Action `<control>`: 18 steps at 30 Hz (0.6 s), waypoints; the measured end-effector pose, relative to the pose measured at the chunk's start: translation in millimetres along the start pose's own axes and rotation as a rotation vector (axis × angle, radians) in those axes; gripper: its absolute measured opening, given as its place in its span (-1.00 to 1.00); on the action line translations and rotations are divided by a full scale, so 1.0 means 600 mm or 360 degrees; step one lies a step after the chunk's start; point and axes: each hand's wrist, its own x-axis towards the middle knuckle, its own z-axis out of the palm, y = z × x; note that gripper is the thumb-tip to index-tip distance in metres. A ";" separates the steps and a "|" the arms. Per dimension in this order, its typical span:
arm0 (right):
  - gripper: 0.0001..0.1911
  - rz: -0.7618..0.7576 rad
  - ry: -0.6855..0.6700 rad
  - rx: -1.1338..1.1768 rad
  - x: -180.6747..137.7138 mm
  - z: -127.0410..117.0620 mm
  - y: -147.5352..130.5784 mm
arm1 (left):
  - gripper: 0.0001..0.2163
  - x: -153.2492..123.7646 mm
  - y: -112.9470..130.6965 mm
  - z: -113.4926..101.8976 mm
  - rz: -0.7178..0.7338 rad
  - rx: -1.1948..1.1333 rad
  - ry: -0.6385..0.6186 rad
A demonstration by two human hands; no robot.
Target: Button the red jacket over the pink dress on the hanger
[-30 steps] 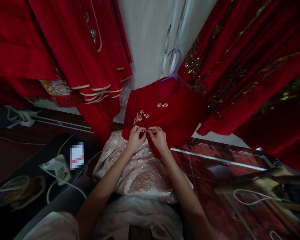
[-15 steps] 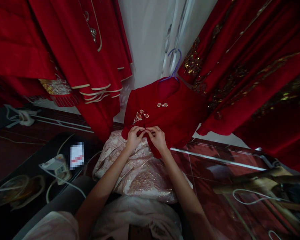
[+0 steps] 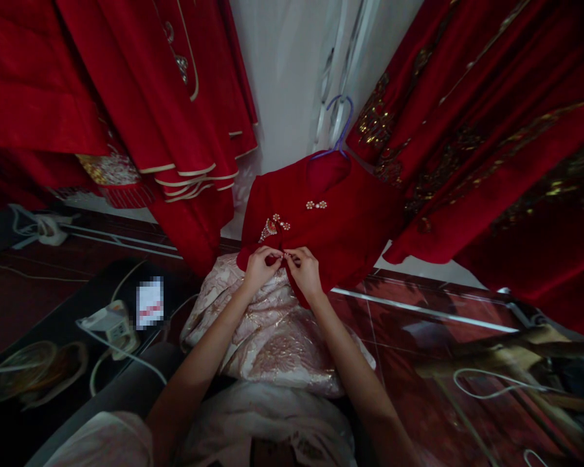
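A red jacket (image 3: 355, 220) lies spread before me on a purple hanger (image 3: 340, 139), its lower edge over a pale brocade cloth (image 3: 292, 337) in my lap. Flower-shaped beaded clasps (image 3: 316, 205) sit on its front, with a jewelled ornament (image 3: 268, 228) to their left. Both hands meet at the jacket's front edge, below the clasps. My left hand (image 3: 261, 267) is closed in a pinch there, and my right hand (image 3: 304, 269) pinches right beside it. Something small and bright, probably another beaded clasp, shows between the fingertips; the fingers hide most of it.
Red garments (image 3: 146, 97) hang at left, and more with gold sequins (image 3: 467, 149) at right. On a dark surface at left are a white box-like item (image 3: 119, 331) with a cable and a clear round container (image 3: 24, 370). A wooden frame (image 3: 496, 357) stands at right.
Both hands stay at the same spot on the jacket. The right hand has shifted very slightly left, and the fingers have moved a little. Everything else looks the same.
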 end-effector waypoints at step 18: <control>-0.77 -0.0013 -0.0019 0.0079 0.009 -0.019 -0.012 | -0.90 0.044 0.017 -0.036 0.0239 0.0295 -0.0368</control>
